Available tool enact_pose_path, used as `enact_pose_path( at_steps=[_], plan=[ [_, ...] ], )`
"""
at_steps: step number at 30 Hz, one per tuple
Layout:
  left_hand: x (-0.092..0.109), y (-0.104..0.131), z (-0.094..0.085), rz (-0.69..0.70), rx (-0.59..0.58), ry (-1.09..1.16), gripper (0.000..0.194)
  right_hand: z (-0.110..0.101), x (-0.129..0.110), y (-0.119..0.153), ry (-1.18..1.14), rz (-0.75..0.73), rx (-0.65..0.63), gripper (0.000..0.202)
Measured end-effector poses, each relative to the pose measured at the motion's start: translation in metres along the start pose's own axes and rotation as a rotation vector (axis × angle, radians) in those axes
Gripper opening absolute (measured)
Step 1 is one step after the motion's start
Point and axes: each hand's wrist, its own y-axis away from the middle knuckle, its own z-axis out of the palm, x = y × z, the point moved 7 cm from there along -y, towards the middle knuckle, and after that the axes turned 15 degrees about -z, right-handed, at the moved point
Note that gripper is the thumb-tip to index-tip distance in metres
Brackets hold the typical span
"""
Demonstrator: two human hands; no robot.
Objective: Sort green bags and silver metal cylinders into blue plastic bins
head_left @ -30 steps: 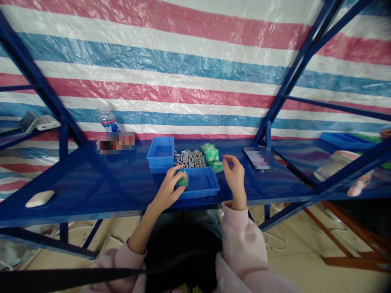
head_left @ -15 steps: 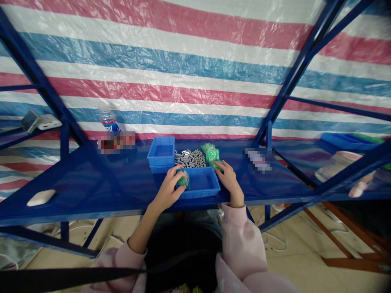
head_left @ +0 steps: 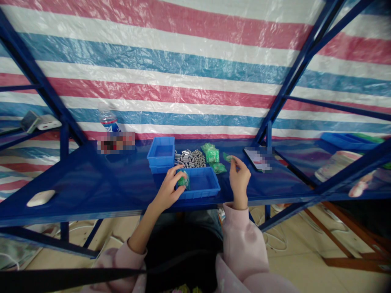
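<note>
Green crinkled packet pile [head_left: 211, 155]
Left hand [head_left: 168, 188] clasps rounded bundle [head_left: 183, 181]; right hand [head_left: 240, 176], since withdrawn from pile, pinches thin packet [head_left: 227, 157].

Passable over the counter [head_left: 116, 181] at left; blocked mid-frame by left hand [head_left: 168, 185] and stacked trays [head_left: 161, 150], upper right by slanted beams [head_left: 289, 79].

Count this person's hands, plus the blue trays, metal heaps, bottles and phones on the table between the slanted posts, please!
Hands: 2 (left hand, right hand)
Blue trays: 3 showing (front tray, two stacked trays)
Metal heaps: 1 (small silvery pieces)
Bottles: 1 (clear bottle)
Phones: 1 (partly blurred phone)
Total: 8
</note>
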Motion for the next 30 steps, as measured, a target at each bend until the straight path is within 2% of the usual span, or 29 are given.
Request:
enact_pose_path(
  at_steps=[3,6,9,15,25,30],
  plan=[
    [0.001,0.0,0.0,0.001,-0.003,0.004,0.019,-0.009,-0.012,-0.002,-0.085,-0.024,0.074,0.042],
    [0.001,0.0,0.0,0.002,-0.002,0.008,0.02,-0.01,-0.027,-0.001,-0.179,-0.031,0.038,0.04],
    [0.001,0.0,-0.001,-0.004,0.0,0.011,0.021,-0.004,-0.048,0.003,-0.275,-0.068,-0.095,0.036],
    [0.001,0.0,-0.001,-0.009,-0.004,0.01,0.02,0.022,-0.083,0.02,-0.358,-0.146,-0.466,0.025],
    [0.0,-0.001,0.001,0.003,-0.001,0.0,0.021,0.042,-0.09,0.03,-0.101,-0.216,-0.686,0.015],
    [0.001,-0.001,0.001,0.016,0.005,-0.002,0.02,0.056,-0.102,0.041,-0.069,-0.232,-0.808,0.015]
  ],
)
